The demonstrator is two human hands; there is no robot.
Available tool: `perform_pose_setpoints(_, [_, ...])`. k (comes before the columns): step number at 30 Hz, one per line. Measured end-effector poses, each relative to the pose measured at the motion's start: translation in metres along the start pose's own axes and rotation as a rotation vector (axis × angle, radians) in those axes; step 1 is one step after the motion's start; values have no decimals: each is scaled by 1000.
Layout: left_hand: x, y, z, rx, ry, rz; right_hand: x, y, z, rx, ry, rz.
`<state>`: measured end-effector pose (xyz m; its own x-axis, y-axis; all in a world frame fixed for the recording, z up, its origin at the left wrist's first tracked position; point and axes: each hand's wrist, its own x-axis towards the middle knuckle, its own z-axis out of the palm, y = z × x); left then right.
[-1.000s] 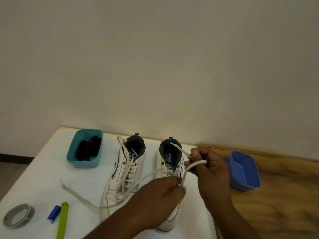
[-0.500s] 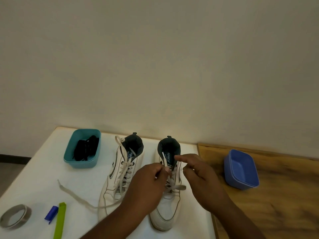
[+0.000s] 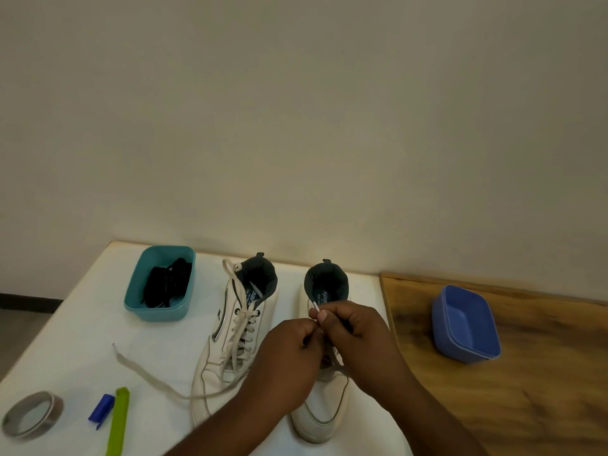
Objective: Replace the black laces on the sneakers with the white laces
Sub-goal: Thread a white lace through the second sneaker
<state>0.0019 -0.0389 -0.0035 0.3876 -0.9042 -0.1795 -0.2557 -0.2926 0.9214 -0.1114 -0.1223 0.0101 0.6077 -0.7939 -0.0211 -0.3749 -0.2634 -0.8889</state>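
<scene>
Two white high-top sneakers stand side by side on the white counter (image 3: 82, 324), toes toward the wearer, in the single head view. Left sneaker (image 3: 230, 340): laced in white up to the collar, one long white lace (image 3: 148, 376) trailing off leftward over the counter. Right sneaker (image 3: 324, 413): lacing unfinished, its throat covered by both hands. Left hand (image 3: 283, 366): fingers curled together on the lace just over the eyelets; the exact pinch point is hidden. Right hand (image 3: 358, 343): thumb and forefinger clamped on the lace end, its stiff tip (image 3: 315, 304) poking out above the knuckles. Handling, judged: the lace is light, flat, soft and limp, will not push through an eyelet unless taken right behind the hard tip; the sneaker is light enough to shift under a pull, so it wants steadying. Black laces (image 3: 167, 286): removed, heaped in the teal tub (image 3: 158, 312) at the counter's back left. Blue tub (image 3: 465, 324): on the wooden surface (image 3: 543, 390) adjoining on the right, nothing seen inside. Sundries at the near left edge: roll of tape (image 3: 31, 414), small blue clip (image 3: 102, 410), green strip (image 3: 117, 422). Surface: smooth white top, butted against wood-grain board. Room: plain pale wall (image 3: 296, 126) close behind, dark skirting low at left.
</scene>
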Motion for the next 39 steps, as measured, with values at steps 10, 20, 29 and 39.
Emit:
perform_pose_setpoints(10, [6, -7, -12, 308, 316, 123, 22, 25, -4, -954, 360, -150])
perform_pose_setpoints(20, [19, -21, -10, 192, 156, 66, 28, 29, 7, -787, 125, -39])
perform_pose_setpoints(29, [28, -25, -12, 161, 199, 106, 29, 32, 8, -653, 101, -76])
perform_pose_setpoints(39, [35, -31, -9, 291, 332, 146, 24, 34, 15, -584, 17, -80])
